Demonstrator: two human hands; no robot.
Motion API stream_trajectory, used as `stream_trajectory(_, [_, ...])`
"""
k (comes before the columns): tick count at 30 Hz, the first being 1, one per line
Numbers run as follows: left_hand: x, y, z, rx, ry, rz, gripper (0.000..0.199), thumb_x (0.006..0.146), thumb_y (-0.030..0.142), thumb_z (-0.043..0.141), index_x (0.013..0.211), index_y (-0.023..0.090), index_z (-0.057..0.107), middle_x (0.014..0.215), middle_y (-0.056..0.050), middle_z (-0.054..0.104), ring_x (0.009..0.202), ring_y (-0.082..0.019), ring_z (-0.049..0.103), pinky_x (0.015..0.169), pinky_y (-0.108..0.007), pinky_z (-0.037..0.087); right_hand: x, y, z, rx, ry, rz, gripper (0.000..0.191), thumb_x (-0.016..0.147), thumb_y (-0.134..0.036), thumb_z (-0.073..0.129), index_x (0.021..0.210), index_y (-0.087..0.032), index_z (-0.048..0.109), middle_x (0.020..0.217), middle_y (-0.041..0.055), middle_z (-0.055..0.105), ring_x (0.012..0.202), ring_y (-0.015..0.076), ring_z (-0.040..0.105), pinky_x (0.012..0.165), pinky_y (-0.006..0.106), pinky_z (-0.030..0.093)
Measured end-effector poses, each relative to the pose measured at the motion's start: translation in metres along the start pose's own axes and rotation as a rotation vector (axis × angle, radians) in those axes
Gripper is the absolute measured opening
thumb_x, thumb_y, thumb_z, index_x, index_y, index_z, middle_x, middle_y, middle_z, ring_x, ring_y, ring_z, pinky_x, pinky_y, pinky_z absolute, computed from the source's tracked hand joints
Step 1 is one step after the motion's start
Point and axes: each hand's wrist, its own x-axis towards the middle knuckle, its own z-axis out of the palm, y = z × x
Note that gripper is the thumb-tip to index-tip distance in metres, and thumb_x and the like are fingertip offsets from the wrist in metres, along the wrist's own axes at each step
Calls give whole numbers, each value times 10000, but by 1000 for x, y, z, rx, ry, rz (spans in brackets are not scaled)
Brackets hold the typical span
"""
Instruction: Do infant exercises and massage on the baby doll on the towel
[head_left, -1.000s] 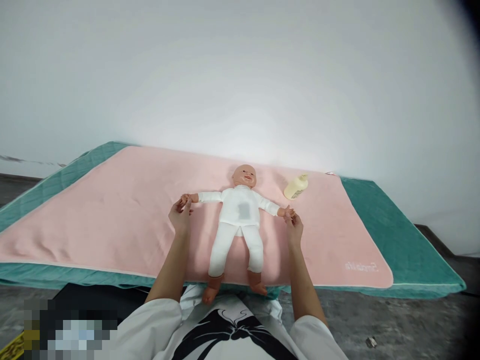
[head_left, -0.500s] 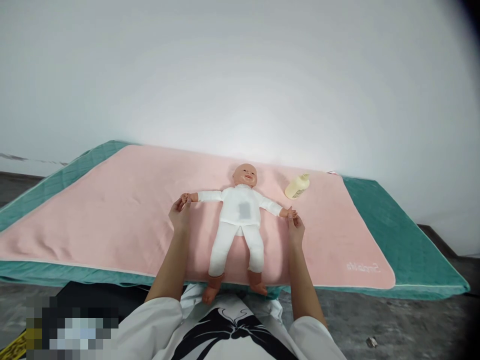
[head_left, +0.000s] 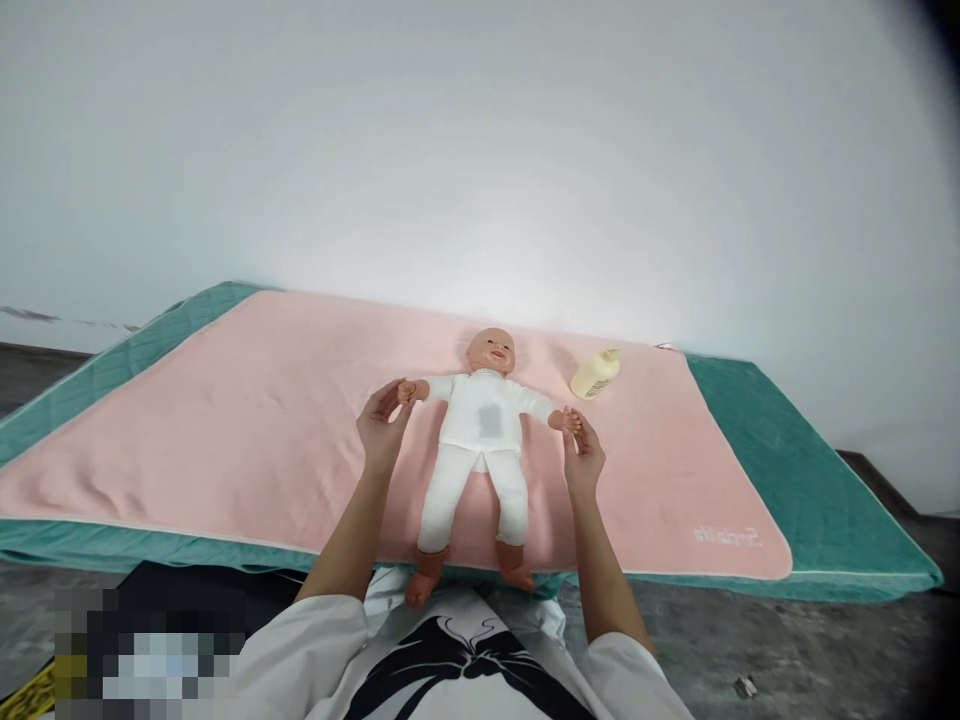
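A baby doll (head_left: 480,425) with a white cloth body lies on its back on a pink mat (head_left: 285,430), head toward the wall and feet toward me. My left hand (head_left: 385,418) is closed on the doll's hand at the left, thumb and fingers pinching it. At the right, my right hand (head_left: 583,450) is closed on the doll's other hand. Both doll arms reach out to the sides, slightly bent inward. A grey patch shows on the doll's chest. Its bare feet overhang the near edge, close to my clothes.
A pale yellow pump bottle (head_left: 595,375) lies on the mat to the right of the doll's head. Beneath the mat is a green padded bed cover (head_left: 810,470). A white wall (head_left: 480,150) stands behind. Something blurred out sits at the lower left.
Both my hands have moved inward toward the doll's body, bringing its hands along. The doll's arms are less stretched out than before. Its trunk and the bottle stay in place.
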Motion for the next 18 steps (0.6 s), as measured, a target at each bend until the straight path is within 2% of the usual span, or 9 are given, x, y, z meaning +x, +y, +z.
stream_trajectory(2, [-8, 9, 5, 135, -91, 117, 334, 835, 349, 708, 1146, 228, 680, 1152, -82, 717, 1064, -245, 689, 996, -460, 550, -5, -7, 4, -81, -79, -138, 462, 896, -427, 579, 1285, -181, 619, 1308, 125, 645, 1210, 268, 615, 1045, 478, 501])
stream_trajectory(5, [-19, 17, 14, 289, -245, 372, 249, 901, 315, 631, 1131, 244, 694, 1147, -52, 727, 1054, -229, 696, 981, -436, 567, -13, -16, 11, -190, -161, -332, 387, 934, -354, 535, 1282, -212, 630, 1283, 99, 665, 1195, 250, 629, 1053, 468, 509])
stream_trajectory(8, [-26, 20, 22, 376, -412, 639, 218, 926, 241, 595, 1122, 238, 692, 1157, -42, 728, 1041, -198, 705, 931, -380, 595, -19, -21, 17, -203, -256, -485, 345, 953, -270, 516, 1272, -243, 644, 1272, 72, 674, 1180, 226, 643, 1044, 429, 535])
stream_trajectory(10, [-30, 20, 26, 430, -482, 770, 206, 928, 203, 591, 1102, 235, 696, 1143, -39, 735, 1038, -182, 707, 910, -347, 598, -22, -22, 21, -191, -338, -558, 349, 960, -229, 511, 1284, -262, 637, 1294, 51, 661, 1193, 208, 636, 1047, 402, 543])
stream_trajectory(14, [-35, 21, 28, 490, -567, 883, 219, 945, 170, 558, 1105, 237, 692, 1133, -32, 739, 1073, -179, 694, 903, -331, 580, -28, -21, 23, -214, -475, -624, 332, 973, -230, 508, 1274, -269, 643, 1285, 15, 665, 1212, 193, 626, 1074, 392, 536])
stream_trajectory(18, [-37, 20, 28, 553, -641, 910, 230, 958, 184, 536, 1125, 230, 687, 1142, -40, 735, 1066, -196, 696, 850, -339, 573, -31, -22, 24, -267, -591, -572, 312, 992, -287, 487, 1257, -287, 651, 1300, -14, 650, 1232, 189, 612, 1087, 400, 530])
